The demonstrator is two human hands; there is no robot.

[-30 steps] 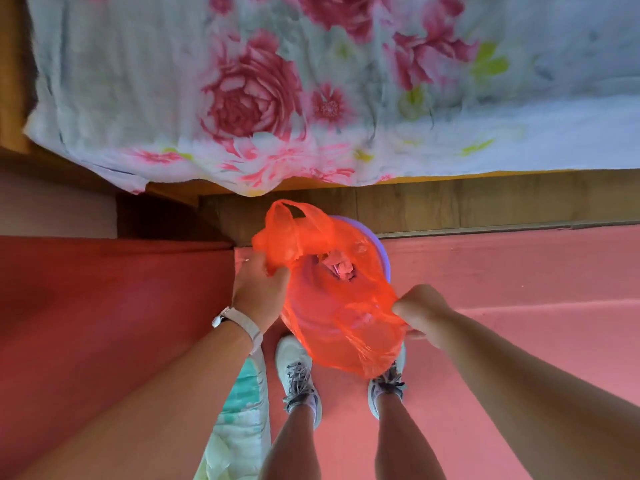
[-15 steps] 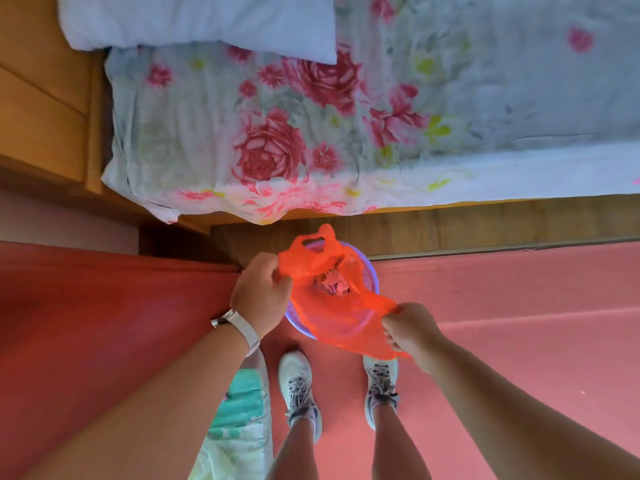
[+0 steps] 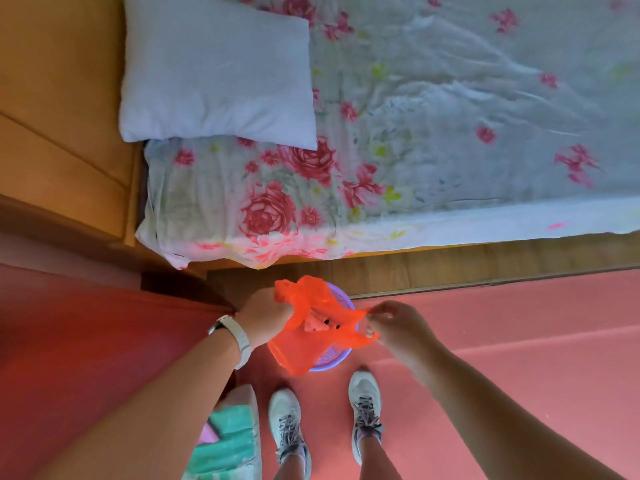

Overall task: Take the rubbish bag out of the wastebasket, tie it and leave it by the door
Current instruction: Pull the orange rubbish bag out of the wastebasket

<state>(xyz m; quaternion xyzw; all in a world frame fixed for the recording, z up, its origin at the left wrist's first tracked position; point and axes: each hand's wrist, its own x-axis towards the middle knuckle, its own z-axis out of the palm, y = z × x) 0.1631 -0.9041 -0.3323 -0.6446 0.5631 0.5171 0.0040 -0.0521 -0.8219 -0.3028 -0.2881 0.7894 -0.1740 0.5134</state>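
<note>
My left hand (image 3: 265,315) clenches one handle of the orange rubbish bag (image 3: 304,344); my right hand (image 3: 398,327) pinches the other in its fingers (image 3: 372,332). The bag hangs over the purple wastebasket (image 3: 330,360), which stands near the bed (image 3: 415,150) edge, with open pink floor (image 3: 519,341) to my right.

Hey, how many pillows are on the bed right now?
1. The white pillow lies at the head end of the bed, next to the wooden headboard. More could lie outside the frame.
</note>
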